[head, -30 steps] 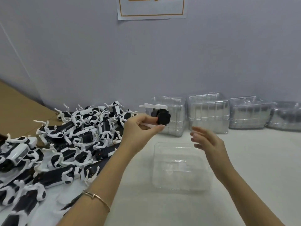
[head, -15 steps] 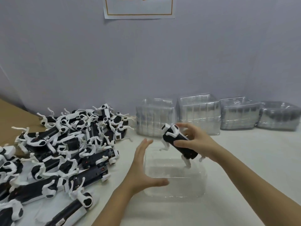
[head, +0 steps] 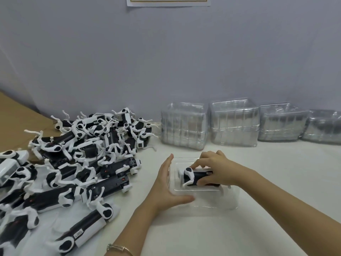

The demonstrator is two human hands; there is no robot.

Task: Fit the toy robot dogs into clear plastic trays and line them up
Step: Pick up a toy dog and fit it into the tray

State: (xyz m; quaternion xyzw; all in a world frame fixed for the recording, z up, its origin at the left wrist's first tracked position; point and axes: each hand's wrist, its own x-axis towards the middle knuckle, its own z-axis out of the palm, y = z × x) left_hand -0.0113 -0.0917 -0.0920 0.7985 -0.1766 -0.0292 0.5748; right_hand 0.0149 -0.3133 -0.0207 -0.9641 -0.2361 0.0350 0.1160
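Probably light and rigid, the toy dog (head: pixel 192 177) is held mid-body by the right grip (head: pixel 215 169); the left grip (head: pixel 166 185), fingers straight, braces the flimsy tray (head: pixel 229 201).

Paper sign (head: pixel 168 2) high on grey wall (head: pixel 92 52) — brown cardboard (head: pixel 14 115) far left.

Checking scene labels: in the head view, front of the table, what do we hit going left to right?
Left to right: pile of loose toy dogs → left hand, open against the clear tray → toy dog inside it → right hand gripping that dog.
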